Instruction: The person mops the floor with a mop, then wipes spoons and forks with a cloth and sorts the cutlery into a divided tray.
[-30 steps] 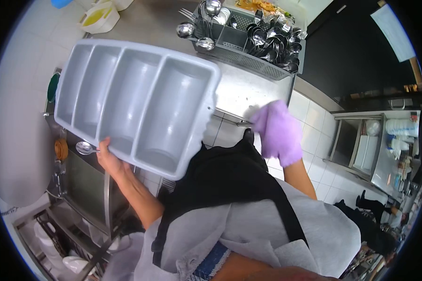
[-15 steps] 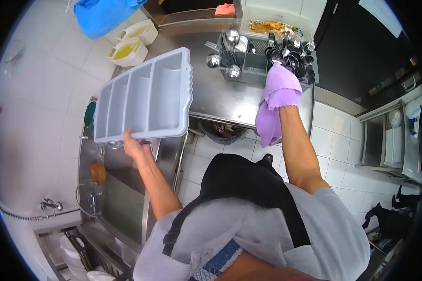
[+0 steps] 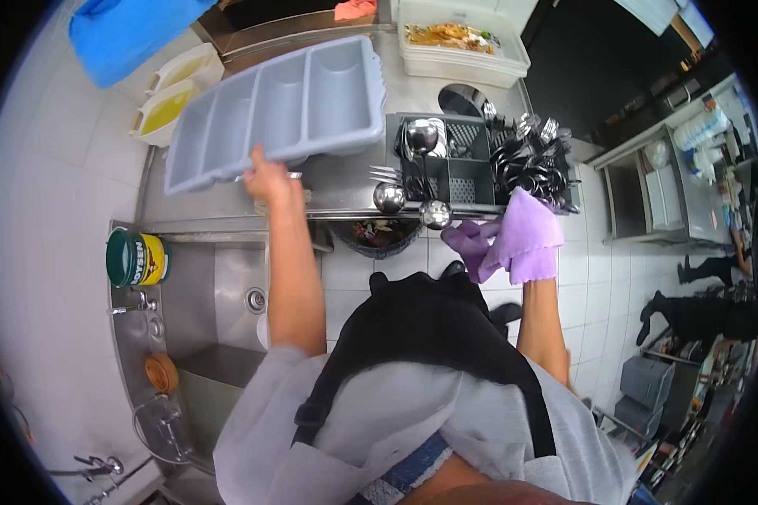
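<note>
My left hand (image 3: 269, 178) is closed on the near edge of a grey four-compartment tray (image 3: 282, 101), which is tilted over the steel counter (image 3: 337, 181). A piece of metal cutlery shows beside its fingers. A purple cloth (image 3: 526, 240) covers my right hand, whose fingers are hidden. The cloth touches or nearly touches the front of a dark grey cutlery basket (image 3: 466, 160). In the basket's right part lies a heap of spoons and forks (image 3: 531, 160); ladles (image 3: 421, 135) stand in its left part.
Behind the basket is a clear tub (image 3: 463, 63) with food scraps. White containers (image 3: 164, 114) of yellow liquid stand at the back left. A green bucket (image 3: 135, 257) is by the sink (image 3: 236, 290). A bin (image 3: 375, 238) sits under the counter. People in dark clothes are at far right.
The grey tray has moved away from the sink side and over the counter. The cloth-covered right hand reached to the cutlery basket, which now sits nearer the counter's front edge.
</note>
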### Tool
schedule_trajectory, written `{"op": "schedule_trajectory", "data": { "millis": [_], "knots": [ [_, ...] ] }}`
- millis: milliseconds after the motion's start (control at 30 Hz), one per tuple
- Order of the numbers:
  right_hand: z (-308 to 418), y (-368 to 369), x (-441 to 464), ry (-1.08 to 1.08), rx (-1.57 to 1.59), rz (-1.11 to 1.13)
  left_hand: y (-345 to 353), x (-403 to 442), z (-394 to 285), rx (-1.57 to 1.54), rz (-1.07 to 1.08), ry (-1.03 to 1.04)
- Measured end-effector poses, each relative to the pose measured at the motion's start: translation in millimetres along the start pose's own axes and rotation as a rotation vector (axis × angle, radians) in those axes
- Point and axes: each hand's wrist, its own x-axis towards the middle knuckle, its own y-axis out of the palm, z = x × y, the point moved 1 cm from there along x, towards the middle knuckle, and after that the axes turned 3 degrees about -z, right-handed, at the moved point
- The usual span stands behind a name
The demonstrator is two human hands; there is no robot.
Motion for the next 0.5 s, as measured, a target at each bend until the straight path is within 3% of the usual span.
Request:
{"op": "schedule_trajectory", "data": {
  "millis": [67, 133, 267, 367, 500],
  "knots": [
    [-7, -3, -19, -0.116, 0.031, -0.075, 17, 21, 39, 0.045, 0.033, 0.038],
    [-17, -4, -38, -0.177, 0.113, -0.192, 37, 35, 79, 0.124, -0.093, 0.163],
    [-28, -16, -75, -0.146, 0.222, -0.408, 37, 50, 129, 0.152, 0.09, -0.084],
    [-49, -19, -89, -0.143, 0.268, -0.581, 50, 16, 115, 0.164, 0.05, -0.126],
    [-88, -8, -95, 0.151, 0.672, -0.72, 50, 12, 117, 0.096, 0.087, -0.186]
  ]
}}
